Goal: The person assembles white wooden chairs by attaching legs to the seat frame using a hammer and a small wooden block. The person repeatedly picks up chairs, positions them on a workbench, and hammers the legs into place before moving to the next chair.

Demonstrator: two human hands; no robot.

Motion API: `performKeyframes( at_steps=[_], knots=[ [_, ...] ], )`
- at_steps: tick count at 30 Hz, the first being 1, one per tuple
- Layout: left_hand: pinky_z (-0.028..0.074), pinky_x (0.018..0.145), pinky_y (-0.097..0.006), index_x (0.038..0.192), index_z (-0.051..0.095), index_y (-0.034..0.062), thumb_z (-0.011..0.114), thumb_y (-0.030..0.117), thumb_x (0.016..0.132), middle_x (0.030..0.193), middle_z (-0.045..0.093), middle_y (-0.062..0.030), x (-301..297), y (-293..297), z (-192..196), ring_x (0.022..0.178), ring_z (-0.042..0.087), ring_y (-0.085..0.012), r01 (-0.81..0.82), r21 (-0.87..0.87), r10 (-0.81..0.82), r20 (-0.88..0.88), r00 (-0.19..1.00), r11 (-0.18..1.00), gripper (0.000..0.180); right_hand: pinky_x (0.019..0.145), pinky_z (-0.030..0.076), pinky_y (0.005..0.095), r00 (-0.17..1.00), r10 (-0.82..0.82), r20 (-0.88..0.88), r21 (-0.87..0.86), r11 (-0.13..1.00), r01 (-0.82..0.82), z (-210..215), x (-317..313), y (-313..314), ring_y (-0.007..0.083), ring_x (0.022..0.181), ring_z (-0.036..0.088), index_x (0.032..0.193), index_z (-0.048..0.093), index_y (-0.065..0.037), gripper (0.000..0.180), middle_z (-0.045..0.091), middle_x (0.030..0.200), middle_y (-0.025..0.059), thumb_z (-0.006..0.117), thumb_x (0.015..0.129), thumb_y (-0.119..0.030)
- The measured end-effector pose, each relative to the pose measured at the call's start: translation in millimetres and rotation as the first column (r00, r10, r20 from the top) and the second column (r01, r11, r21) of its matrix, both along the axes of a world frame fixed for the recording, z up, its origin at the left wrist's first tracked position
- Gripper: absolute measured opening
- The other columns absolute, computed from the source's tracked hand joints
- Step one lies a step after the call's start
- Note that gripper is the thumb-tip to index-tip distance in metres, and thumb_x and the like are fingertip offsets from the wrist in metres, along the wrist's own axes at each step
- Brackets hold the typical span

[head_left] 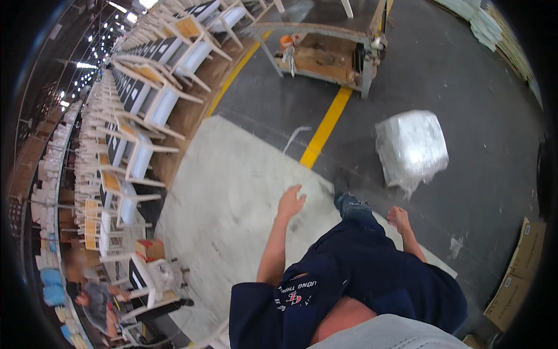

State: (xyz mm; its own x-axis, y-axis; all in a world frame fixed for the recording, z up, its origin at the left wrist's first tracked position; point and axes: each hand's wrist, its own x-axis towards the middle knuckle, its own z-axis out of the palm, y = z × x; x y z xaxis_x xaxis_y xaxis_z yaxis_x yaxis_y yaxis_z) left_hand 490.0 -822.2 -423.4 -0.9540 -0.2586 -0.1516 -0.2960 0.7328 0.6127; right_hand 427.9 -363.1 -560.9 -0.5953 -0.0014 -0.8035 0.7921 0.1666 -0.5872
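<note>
Factory floor of dark grey concrete fills the view, crossed by a yellow painted line (325, 125), with a pale grey mat (232, 198) spread over it under the person. Long rows of white chair frames (145, 104) stacked on the left run far back under the ceiling lamps, and a metal-framed work trolley (325, 49) stands at the top.

Neither hand holds anything. The left hand (290, 203) hangs over the mat, fingers loosely spread and a little curled, arm stretched forward and down from the dark blue short sleeve. The right hand (399, 218) is out to the side at the mat's right edge, fingers relaxed and apart as far as the blur allows, gripping nothing.

A white plastic-wrapped bundle (411, 148), roughly cube-shaped, sits on the bare concrete just beyond the mat, ahead of the right hand and apart from it; it is the nearest loose thing to either hand. It looks fully wrapped and untouched at present. Judging by that, any handling of it has not begun: nothing is lifted, opened or carried.

A leg in blue jeans (351, 206) steps forward between the 2 hands. Flat cardboard boxes (523, 262) lean at the right rim, and another person (96, 299) crouches among the chairs at lower left.
</note>
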Motion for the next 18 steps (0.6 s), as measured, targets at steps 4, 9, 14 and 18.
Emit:
performKeyframes(
  at_steps=[4,9,14,18],
  knots=[
    [0.051,0.086,-0.038,0.118,0.061,0.0006,0.067,0.027,0.078,0.111,0.065,-0.02,-88,-47,-26,0.096,0.065,-0.0317,-0.053,0.173,0.018,0.2,0.98,0.984,0.048,0.058,0.049,0.0288,0.989,0.048,-0.138,-0.015,0.999,-0.051,55,-164,-110,0.0135,0.073,0.059,0.098,0.061,-0.007,0.03,0.062,0.086,0.0033,0.052,0.092,-0.035],
    [0.053,0.082,-0.038,0.113,0.064,-0.0006,0.068,0.029,0.078,0.103,0.068,-0.0207,-188,-153,-40,0.09,0.068,-0.0316,-0.169,0.161,0.125,0.254,0.959,0.972,0.046,0.056,0.045,0.0244,0.769,0.056,-0.637,-0.021,0.996,-0.09,176,-419,-249,0.0078,0.069,0.054,0.102,0.062,-0.002,0.028,0.059,0.081,0.0001,0.052,0.095,-0.027],
    [0.053,0.081,-0.039,0.11,0.065,-0.0009,0.067,0.029,0.079,0.099,0.069,-0.0206,-362,-298,-60,0.09,0.068,-0.0319,-0.155,0.068,0.151,0.065,0.986,0.986,0.043,0.063,0.047,0.0252,0.513,0.094,-0.853,0.07,0.995,-0.066,266,-632,-363,0.009,0.074,0.057,0.107,0.062,0.0,0.03,0.061,0.085,0.0006,0.054,0.095,-0.026],
    [0.052,0.082,-0.036,0.11,0.064,-0.0023,0.068,0.024,0.08,0.098,0.07,-0.0198,-552,-365,-16,0.093,0.068,-0.0293,-0.048,0.09,0.039,0.093,0.995,0.995,0.04,0.073,0.05,0.0267,0.515,0.06,-0.855,0.039,0.998,-0.052,304,-747,-415,0.0107,0.084,0.059,0.113,0.061,0.0,0.033,0.064,0.091,0.0031,0.058,0.093,-0.026]
  ],
)
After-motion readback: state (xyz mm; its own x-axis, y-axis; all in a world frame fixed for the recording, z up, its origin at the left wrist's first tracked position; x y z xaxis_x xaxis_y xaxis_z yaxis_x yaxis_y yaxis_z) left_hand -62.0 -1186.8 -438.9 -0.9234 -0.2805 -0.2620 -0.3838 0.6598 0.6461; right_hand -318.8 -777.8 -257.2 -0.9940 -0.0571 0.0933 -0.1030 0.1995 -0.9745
